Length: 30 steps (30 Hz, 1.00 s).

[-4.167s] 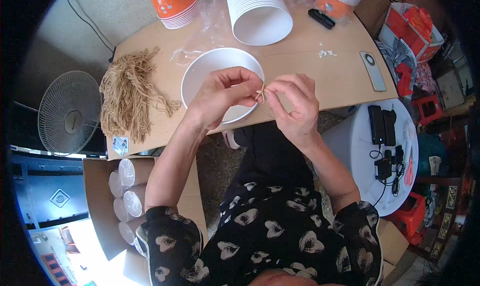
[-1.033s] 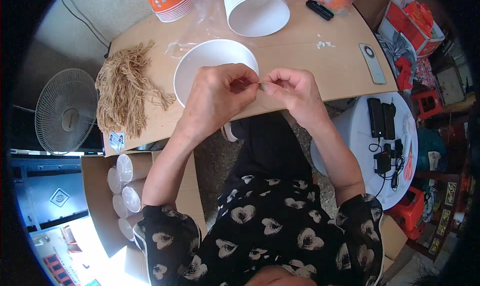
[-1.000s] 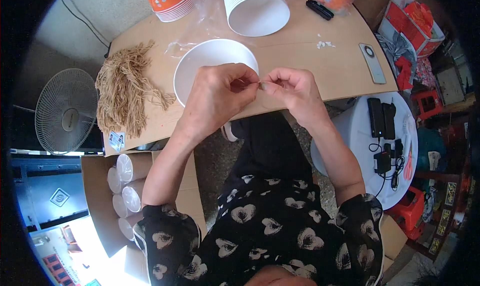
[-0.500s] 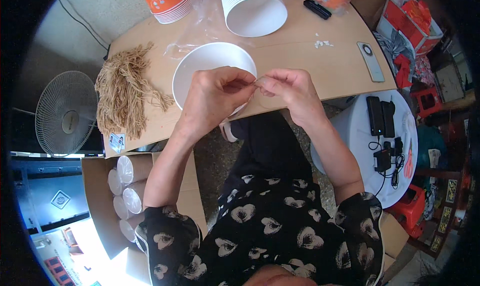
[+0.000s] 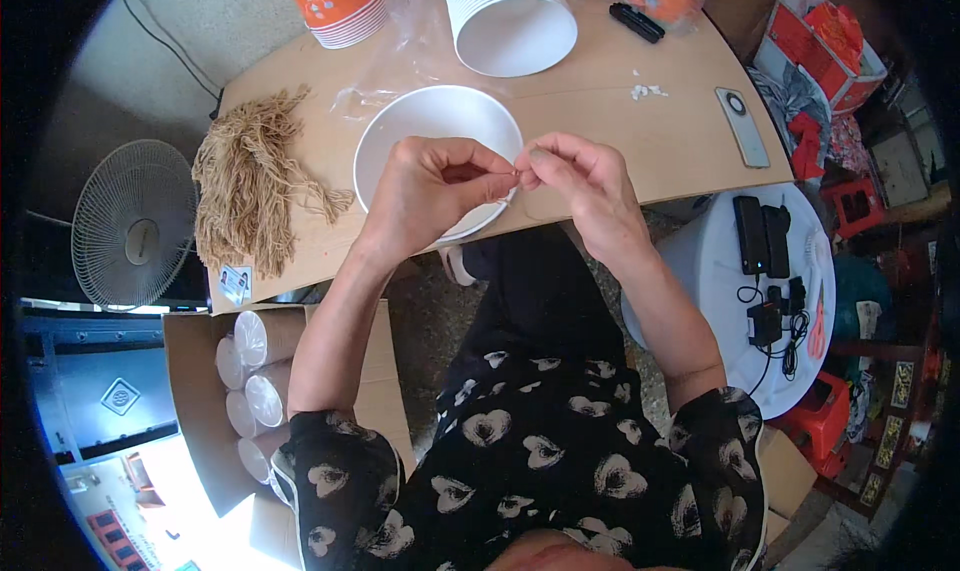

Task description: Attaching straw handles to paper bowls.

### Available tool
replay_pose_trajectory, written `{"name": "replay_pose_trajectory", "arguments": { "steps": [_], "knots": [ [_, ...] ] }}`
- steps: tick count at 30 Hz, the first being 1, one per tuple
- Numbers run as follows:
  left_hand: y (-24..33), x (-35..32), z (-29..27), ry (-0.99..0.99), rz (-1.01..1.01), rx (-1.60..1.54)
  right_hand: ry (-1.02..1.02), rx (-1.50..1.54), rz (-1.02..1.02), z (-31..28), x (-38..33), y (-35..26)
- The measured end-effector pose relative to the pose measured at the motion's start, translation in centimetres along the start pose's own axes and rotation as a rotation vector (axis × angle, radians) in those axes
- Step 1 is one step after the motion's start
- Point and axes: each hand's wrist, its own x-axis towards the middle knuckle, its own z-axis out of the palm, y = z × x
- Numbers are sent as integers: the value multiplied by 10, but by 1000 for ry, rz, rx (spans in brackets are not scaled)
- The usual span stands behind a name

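Over the right rim of a large white paper bowl (image 5: 400, 121), my two hands meet fingertip to fingertip. My left hand (image 5: 432, 186) is closed in a pinch, thumb against forefinger. My right hand (image 5: 580, 186) pinches too, its thumb and fingertips pressed close beside the left ones. Whatever lies between the fingertips is too small to make out. To the left of the bowl, a tangled heap of tan strands (image 5: 250, 181) covers part of the table, a few strands reaching toward the rim.
Behind the bowl lies a stack of white bowls (image 5: 515, 36) on its side, by clear plastic wrap. Small white bits (image 5: 648, 92), a black clip-like object (image 5: 636, 21) and a phone (image 5: 741, 128) are at right. A fan (image 5: 135, 223) stands left; a carton (image 5: 350, 371) holds wrapped cups below.
The bowl sits slightly farther right. My left hand has shifted a little to the right and down, and the right fingers have bunched up more; both still pinch close together.
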Motion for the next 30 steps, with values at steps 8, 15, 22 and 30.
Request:
{"name": "replay_pose_trajectory", "arguments": {
  "steps": [8,15,22,30],
  "knots": [
    [-5,6,-10,-72,-104,-288,70,-3,-97,0,-2,2],
    [-4,6,-13,-128,-142,-354,77,-219,-173,2,-3,6],
    [-5,6,-11,-133,-121,-347,25,-146,-134,5,-4,6],
    [-6,6,-10,-143,-75,-354,2,-19,-64,6,-2,8]
  ]
}}
